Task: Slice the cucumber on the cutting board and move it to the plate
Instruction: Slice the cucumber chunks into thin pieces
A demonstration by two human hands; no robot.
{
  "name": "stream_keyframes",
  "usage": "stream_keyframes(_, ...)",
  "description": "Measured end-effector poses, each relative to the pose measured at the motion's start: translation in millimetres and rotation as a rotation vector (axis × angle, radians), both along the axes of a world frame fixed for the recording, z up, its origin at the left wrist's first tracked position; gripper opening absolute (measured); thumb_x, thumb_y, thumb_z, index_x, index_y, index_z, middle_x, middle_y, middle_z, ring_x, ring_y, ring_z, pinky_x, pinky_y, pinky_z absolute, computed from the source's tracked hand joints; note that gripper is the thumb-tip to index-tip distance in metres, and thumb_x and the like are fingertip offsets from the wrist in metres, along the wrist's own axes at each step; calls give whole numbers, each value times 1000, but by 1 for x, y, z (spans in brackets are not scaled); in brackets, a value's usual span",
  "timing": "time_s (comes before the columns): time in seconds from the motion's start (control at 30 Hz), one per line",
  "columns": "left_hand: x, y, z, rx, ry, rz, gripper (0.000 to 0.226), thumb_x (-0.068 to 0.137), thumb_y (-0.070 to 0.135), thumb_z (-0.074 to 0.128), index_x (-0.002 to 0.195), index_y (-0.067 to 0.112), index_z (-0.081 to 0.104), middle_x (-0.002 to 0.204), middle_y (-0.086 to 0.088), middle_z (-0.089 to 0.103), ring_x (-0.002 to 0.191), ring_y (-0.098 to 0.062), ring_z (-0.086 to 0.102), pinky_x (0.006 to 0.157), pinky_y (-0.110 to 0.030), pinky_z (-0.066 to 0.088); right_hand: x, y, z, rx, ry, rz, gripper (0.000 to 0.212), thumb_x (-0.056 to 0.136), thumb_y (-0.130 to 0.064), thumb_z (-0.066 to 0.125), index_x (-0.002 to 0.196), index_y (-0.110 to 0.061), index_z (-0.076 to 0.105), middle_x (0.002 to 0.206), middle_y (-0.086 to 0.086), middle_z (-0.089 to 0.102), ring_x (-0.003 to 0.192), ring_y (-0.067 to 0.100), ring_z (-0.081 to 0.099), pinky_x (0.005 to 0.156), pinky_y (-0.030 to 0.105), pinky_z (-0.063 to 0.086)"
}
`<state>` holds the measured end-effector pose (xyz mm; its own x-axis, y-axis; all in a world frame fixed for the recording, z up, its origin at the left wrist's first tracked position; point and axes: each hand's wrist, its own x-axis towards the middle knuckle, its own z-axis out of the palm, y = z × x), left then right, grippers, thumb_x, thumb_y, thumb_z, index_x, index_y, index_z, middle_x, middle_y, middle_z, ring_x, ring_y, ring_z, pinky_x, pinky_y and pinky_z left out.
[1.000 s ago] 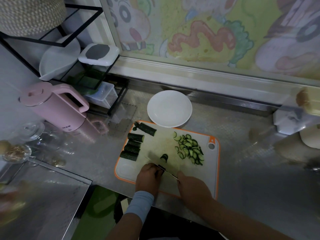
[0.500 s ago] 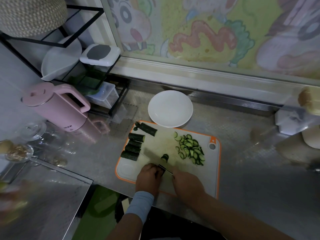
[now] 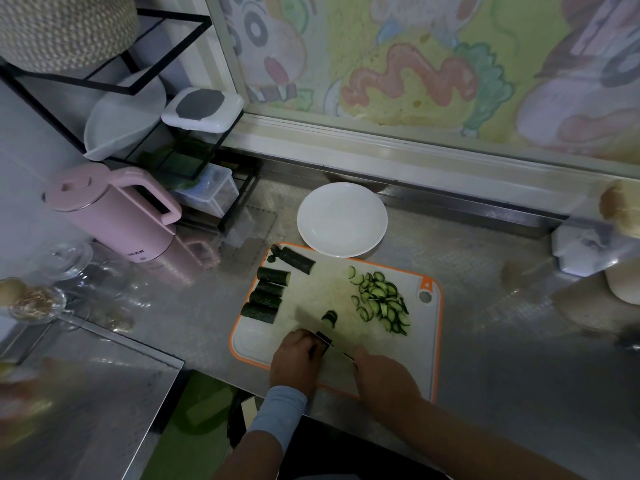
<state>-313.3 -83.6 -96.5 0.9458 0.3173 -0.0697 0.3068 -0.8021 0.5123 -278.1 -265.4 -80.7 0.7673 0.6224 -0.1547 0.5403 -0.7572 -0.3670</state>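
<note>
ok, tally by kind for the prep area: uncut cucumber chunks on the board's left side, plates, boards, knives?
Uncut cucumber chunks: 5
White plate: 1
Orange-rimmed cutting board: 1
Kitchen knife: 1
Total: 8

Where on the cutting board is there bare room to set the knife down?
The cutting board's middle strip is bare between the cucumber chunks at left and the slice pile at right, bar one small piece. Its near-left corner is free too. The near edge is crowded: left hand, right hand, knife.
</note>
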Motion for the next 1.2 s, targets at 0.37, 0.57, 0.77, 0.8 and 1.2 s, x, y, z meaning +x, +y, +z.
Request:
stream_keyframes(0.37, -1, 0, -2, 19, -1, -5, 6, 78, 22, 74, 76, 16, 73, 81, -1, 64, 78, -22, 60, 61, -28, 48, 13, 30, 5, -10, 85, 10, 26, 96, -14, 42, 119, -7, 53, 99, 12, 66, 89, 30, 65, 71, 35, 48)
stream_keyframes(0.57, 0, -1, 3, 6, 4, -8, 9, 83, 26, 69, 87, 21, 75, 92, 1, 66, 87, -19, 59, 70, -21, 43, 3, 6, 15, -20, 63, 20, 24, 102, -25, 31, 114, -13, 49, 94, 7, 63, 76, 26, 57, 59, 33, 29)
stream_keyframes(0.77, -1, 0, 0, 13, -4, 17, 8, 80, 28, 72, 83, 21, 75, 89, 2, 67, 82, -17, 61, 68, -21, 45, -3, -4, 19, -87, 51, -9, 18, 88, -24, 55, 102, -13, 58, 62, 0, 59, 52, 20, 57, 44, 29, 27)
stream_keyframes(0.8, -1, 0, 1, 13, 1, 23, 9, 80, 28, 72, 83, 20, 75, 89, 2, 66, 82, -17, 61, 68, -21, 45, -4, -4, 19, -60, 66, -6, 20, 91, -24, 51, 106, -12, 57, 68, 1, 61, 57, 23, 59, 48, 30, 28)
stream_keyframes(1.2, -5, -1, -1, -29, -42, -1, 6, 77, 18, 75, 82, 17, 73, 85, 0, 63, 83, -19, 59, 64, -23, 45, 11, 34, 8, 21, 68, 16, 17, 82, -16, 50, 98, -13, 57, 69, 2, 64, 57, 18, 64, 47, 27, 48)
